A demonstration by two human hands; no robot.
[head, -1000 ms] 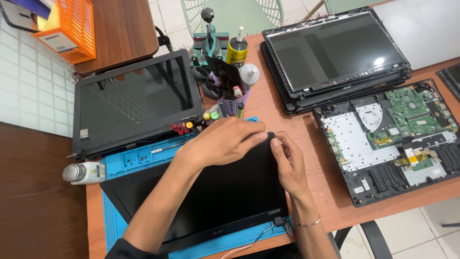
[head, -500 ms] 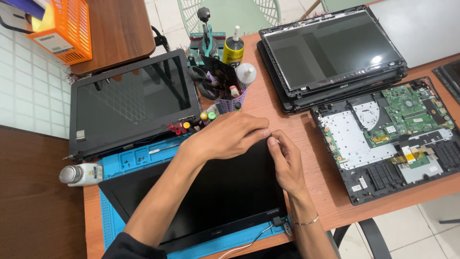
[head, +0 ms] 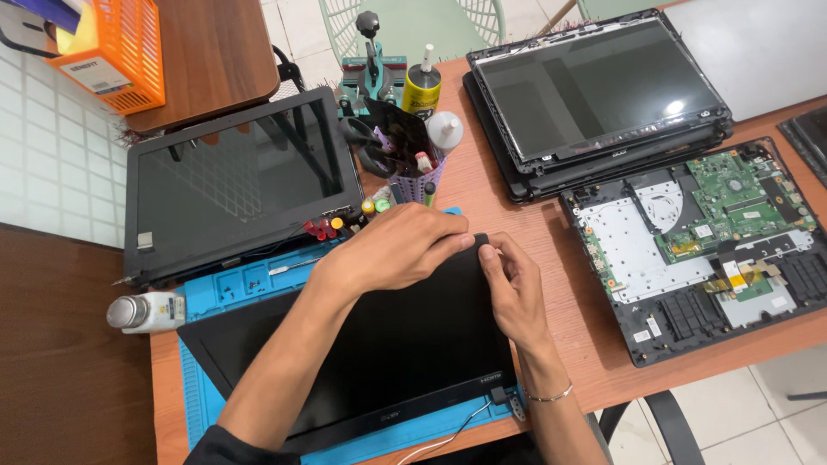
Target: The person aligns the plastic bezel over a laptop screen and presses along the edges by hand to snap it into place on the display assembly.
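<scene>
A black laptop screen panel (head: 405,344) lies flat on a blue work mat (head: 202,392) in front of me. My left hand (head: 392,250) reaches across and presses its fingers on the panel's far right corner. My right hand (head: 515,288) pinches the same corner at the right edge, thumb and fingers closed on the bezel. A thin cable with a small connector (head: 498,396) trails from the panel's near right corner.
Another screen lid (head: 233,185) lies at back left, a stack of laptop screens (head: 594,90) at back right, an opened laptop base with green circuit board (head: 706,232) at right. A tool cup (head: 405,164), bottles (head: 422,86), a white bottle (head: 146,312) and an orange basket (head: 116,47) stand around.
Both hands stay at the panel's far right corner; the fingers have shifted only slightly along the edge. The view has moved a little.
</scene>
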